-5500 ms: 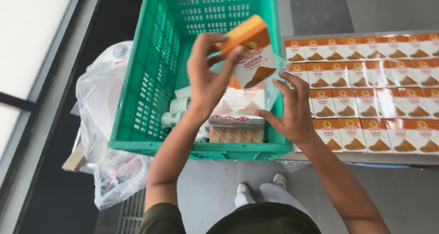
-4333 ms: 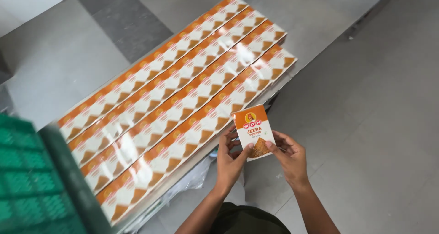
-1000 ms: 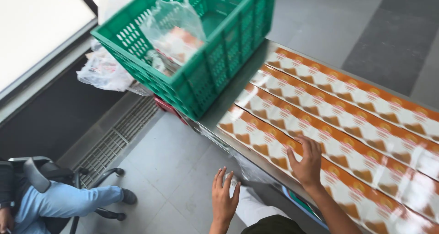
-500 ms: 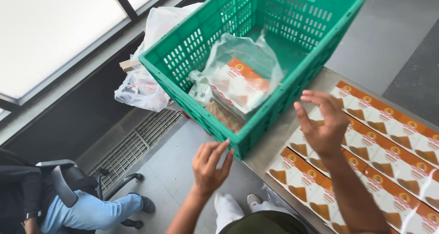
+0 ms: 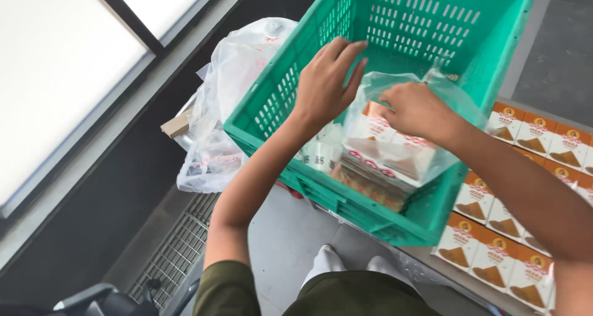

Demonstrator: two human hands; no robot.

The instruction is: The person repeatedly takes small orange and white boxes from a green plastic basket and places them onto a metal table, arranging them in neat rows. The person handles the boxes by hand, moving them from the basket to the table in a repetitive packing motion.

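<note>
Clear bag [image 5: 395, 137] under both hands, seemingly touching

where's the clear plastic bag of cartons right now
In the head view, the clear plastic bag sits inside the green crate, centre-right, with the right hand gripping its top and the left hand just left of it.

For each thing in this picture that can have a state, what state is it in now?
Green crate: upright, topless, partly filled.
Clear bag: inside crate, mouth open, holds flat cartons.
Flat cartons: unfolded, stacked in the bag.
Left hand: fingers spread, over the bag, holding nothing.
Right hand: curled at the bag's opening; grip unclear.
Orange boxes: closed, in rows beside crate.
White bag: crumpled, outside crate.
</note>
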